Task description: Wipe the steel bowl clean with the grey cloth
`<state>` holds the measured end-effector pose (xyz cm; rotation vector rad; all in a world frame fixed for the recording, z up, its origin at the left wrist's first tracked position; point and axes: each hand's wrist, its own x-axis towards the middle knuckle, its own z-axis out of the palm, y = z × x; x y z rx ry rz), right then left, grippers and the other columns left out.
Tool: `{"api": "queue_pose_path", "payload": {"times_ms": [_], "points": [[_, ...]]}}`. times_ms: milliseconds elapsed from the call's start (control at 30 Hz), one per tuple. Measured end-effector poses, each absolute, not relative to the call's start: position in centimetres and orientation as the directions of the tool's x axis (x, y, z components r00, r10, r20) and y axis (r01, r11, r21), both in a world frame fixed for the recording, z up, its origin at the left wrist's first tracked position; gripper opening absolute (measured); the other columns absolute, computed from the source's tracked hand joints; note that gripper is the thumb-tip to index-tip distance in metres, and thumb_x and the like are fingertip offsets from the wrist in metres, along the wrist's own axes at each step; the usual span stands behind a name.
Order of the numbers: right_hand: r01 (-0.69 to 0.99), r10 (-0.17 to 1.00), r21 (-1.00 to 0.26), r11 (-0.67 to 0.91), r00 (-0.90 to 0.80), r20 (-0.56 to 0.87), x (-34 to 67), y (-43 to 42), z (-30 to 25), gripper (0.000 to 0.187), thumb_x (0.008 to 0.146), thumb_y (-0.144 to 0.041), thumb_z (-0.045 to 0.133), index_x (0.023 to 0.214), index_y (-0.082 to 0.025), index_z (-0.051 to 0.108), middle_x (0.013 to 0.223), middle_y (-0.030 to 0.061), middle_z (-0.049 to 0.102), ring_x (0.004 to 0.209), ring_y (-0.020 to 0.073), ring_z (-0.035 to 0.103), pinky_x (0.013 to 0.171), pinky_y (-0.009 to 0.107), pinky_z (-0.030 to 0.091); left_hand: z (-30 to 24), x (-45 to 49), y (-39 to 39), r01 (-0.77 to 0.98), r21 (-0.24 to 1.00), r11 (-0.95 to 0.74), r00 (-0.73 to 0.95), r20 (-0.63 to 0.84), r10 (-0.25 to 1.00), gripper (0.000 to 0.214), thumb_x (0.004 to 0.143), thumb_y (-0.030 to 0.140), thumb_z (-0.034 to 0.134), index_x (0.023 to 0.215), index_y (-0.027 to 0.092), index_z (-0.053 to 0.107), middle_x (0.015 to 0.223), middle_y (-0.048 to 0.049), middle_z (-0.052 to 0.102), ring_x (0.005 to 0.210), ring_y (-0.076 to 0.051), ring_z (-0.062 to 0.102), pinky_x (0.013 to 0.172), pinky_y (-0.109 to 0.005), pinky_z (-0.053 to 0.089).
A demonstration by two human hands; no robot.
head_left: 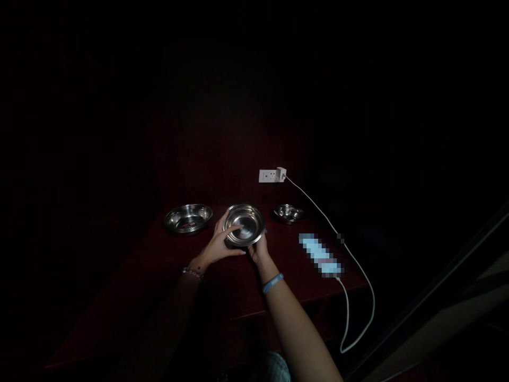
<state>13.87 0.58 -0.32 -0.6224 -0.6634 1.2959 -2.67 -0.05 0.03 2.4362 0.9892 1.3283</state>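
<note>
Both of my hands hold a shiny steel bowl (244, 223) tilted up off a dark red table (167, 276). My left hand (218, 243) wraps round the bowl's left rim, fingers curled under it. My right hand (257, 248) grips the lower right rim from below. A beaded bracelet sits on my left wrist and a blue band on my right wrist.
A wider steel bowl (188, 217) lies left of the held one, a small steel bowl (288, 213) to its right. A lit phone (320, 254) lies on the table's right, its white cable (360, 276) running to a wall socket (272, 175). The surroundings are very dark.
</note>
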Motion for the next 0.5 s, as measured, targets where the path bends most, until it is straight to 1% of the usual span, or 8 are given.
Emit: {"api": "queue_pose_path", "payload": {"times_ms": [33,100,167,233,333,400,500], "points": [[-0.644,0.984,-0.745,0.174,0.15,0.101,13.9,0.6,-0.3,0.027,0.092,-0.045,0.056,0.094,-0.022,0.072,0.098,0.0064,0.079,0.095,0.0227,0.074,0.096,0.043,0.061,-0.1,-2.8,0.1,0.49,0.428,-0.76,0.398,0.666,0.631,0.076,0.063,0.049,0.093,0.131,0.025,0.069,0.176,-0.0112,0.011,0.16,-0.045,0.012,0.127,-0.064,0.021],[-0.643,0.984,-0.749,0.164,0.155,0.082,13.9,0.5,-0.2,0.027,0.092,-0.045,0.055,0.094,-0.023,0.071,0.099,0.0052,0.079,0.096,0.022,0.074,0.096,0.041,0.061,-0.3,-2.9,0.5,0.54,0.394,-0.744,0.409,0.649,0.641,0.063,0.069,0.044,0.09,0.126,0.025,0.072,0.176,-0.0089,0.017,0.162,-0.043,0.002,0.127,-0.066,0.017],[-0.661,0.99,-0.742,0.117,0.138,0.033,13.8,0.3,0.0,0.027,0.093,-0.044,0.054,0.094,-0.023,0.071,0.099,0.004,0.079,0.095,0.0202,0.074,0.094,0.036,0.061,-0.6,-2.9,0.8,0.57,0.408,-0.713,0.384,0.635,0.67,0.041,0.08,0.037,0.079,0.12,0.026,0.075,0.173,-0.0062,0.027,0.163,-0.037,-0.006,0.128,-0.066,0.013],[-0.682,0.993,-0.727,0.08,0.115,0.0,13.7,0.1,0.4,0.027,0.094,-0.044,0.052,0.095,-0.023,0.07,0.099,0.0036,0.079,0.095,0.0191,0.074,0.09,0.033,0.062,-0.7,-2.8,0.8,0.579,0.442,-0.685,0.349,0.625,0.698,0.028,0.086,0.032,0.071,0.113,0.027,0.078,0.17,-0.0053,0.036,0.163,-0.033,-0.01,0.127,-0.069,0.01],[-0.689,0.994,-0.72,0.081,0.113,0.003,13.5,-0.1,0.8,0.03,0.095,-0.046,0.051,0.096,-0.023,0.07,0.1,0.004,0.079,0.096,0.0192,0.074,0.084,0.03,0.062,-0.3,-2.4,0.4,0.535,0.512,-0.671,0.293,0.633,0.717,0.017,0.083,0.031,0.073,0.098,0.027,0.081,0.164,-0.008,0.046,0.162,-0.036,-0.012,0.123,-0.074,0.001],[-0.677,0.991,-0.73,0.092,0.131,0.003,13.5,-0.2,1.0,0.032,0.095,-0.05,0.051,0.096,-0.024,0.07,0.099,0.004,0.08,0.094,0.0199,0.074,0.081,0.031,0.063,0.1,-2.1,0.0,0.456,0.584,-0.672,0.255,0.638,0.727,0.011,0.08,0.032,0.076,0.088,0.027,0.081,0.157,-0.0096,0.054,0.162,-0.037,-0.01,0.122,-0.074,-0.001],[-0.65,0.989,-0.756,0.082,0.145,-0.018,13.6,-0.3,1.2,0.037,0.094,-0.056,0.05,0.093,-0.024,0.069,0.094,0.0031,0.08,0.091,0.0209,0.075,0.077,0.032,0.063,0.7,-1.5,-0.4,0.384,0.645,-0.661,0.216,0.633,0.743,0.011,0.077,0.037,0.079,0.081,0.027,0.08,0.151,-0.0095,0.06,0.163,-0.034,-0.006,0.124,-0.072,-0.001]]}}
